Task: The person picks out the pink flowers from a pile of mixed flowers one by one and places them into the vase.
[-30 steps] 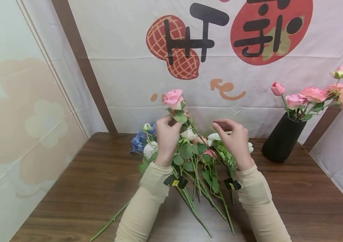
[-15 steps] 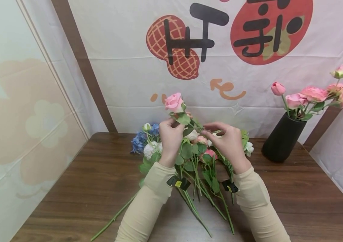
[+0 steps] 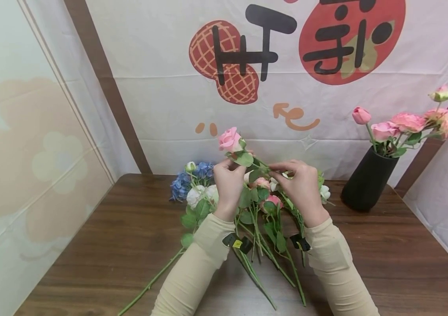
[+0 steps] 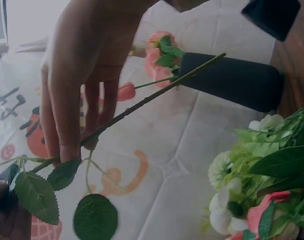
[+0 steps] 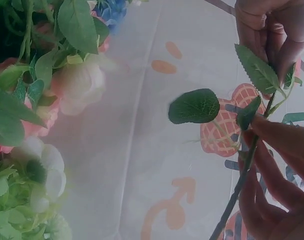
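A pink rose (image 3: 229, 139) tilts to the left above the flower pile, its green leaves just under the bloom. My left hand (image 3: 229, 186) pinches its stem close below the flower head. Further down that stem, my right hand (image 3: 301, 184) holds it between thumb and fingers. In the right wrist view, the right hand's fingers (image 5: 276, 145) meet the stem (image 5: 240, 182) beside a small leaf, with the left hand (image 5: 274, 35) just above. The stem's bare lower end (image 4: 191, 73) sticks out past the right hand in the left wrist view.
On the wooden table (image 3: 101, 245) lie several loose flowers, among them a blue hydrangea (image 3: 184, 182), white blooms (image 3: 196, 196) and a pink flower (image 3: 273, 202), stems toward the front. A black vase (image 3: 368, 180) with several pink flowers stands back right. A printed cloth (image 3: 168, 105) hangs behind.
My right hand has come left and taken hold of the rose stem. The left hand has moved slightly right and down with the rose, which leans a little lower.
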Motion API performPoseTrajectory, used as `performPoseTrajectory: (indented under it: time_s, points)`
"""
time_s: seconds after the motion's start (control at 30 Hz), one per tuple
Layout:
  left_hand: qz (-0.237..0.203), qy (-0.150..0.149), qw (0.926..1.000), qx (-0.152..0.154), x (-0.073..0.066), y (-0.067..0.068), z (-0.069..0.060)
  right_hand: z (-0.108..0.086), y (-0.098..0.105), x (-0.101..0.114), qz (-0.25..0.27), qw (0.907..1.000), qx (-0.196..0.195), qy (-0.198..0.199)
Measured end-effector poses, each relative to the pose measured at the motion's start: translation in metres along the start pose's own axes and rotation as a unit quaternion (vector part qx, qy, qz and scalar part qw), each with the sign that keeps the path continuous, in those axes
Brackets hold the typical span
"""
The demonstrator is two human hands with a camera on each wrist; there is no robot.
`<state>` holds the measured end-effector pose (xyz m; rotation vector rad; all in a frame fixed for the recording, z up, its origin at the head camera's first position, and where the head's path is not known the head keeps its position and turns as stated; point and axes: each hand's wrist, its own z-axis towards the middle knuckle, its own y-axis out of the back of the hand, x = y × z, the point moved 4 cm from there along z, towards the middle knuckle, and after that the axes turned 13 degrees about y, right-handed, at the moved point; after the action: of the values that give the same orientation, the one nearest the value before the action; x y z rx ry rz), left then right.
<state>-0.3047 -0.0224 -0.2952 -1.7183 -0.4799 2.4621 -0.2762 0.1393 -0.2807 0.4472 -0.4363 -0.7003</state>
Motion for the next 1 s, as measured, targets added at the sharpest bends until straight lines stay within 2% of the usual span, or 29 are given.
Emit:
performPoseTrajectory:
  time_s: [0.23,0.53,0.63,0.77,0.83,0.9,1.0]
  points:
    - [0.016,0.025,0.9992,-0.027,0.004,-0.003,-0.002,0.000,0.003,0.002,-0.026,0.9995,-0.016,0.004]
    - [0.023,0.036,0.9986,-0.029,0.007,-0.002,-0.003,-0.002,0.003,0.004,-0.040,0.9991,-0.016,0.008]
    - [0.033,0.028,0.9987,-0.028,0.005,-0.001,-0.004,-0.001,0.001,0.004,-0.041,0.9989,-0.019,0.012]
    - [0.047,-0.002,0.9989,0.004,0.004,-0.002,-0.001,-0.001,0.002,0.004,-0.043,0.9984,-0.033,0.017]
    - [0.062,-0.007,0.9980,0.010,0.004,-0.002,0.000,-0.001,0.003,0.003,-0.048,0.9978,-0.042,0.017]
    - [0.077,-0.004,0.9970,-0.003,0.004,0.001,0.002,-0.001,0.005,0.002,-0.052,0.9974,-0.048,0.016]
    - [0.097,0.003,0.9944,-0.041,0.004,0.010,0.006,-0.001,0.007,0.002,-0.056,0.9971,-0.050,0.013]
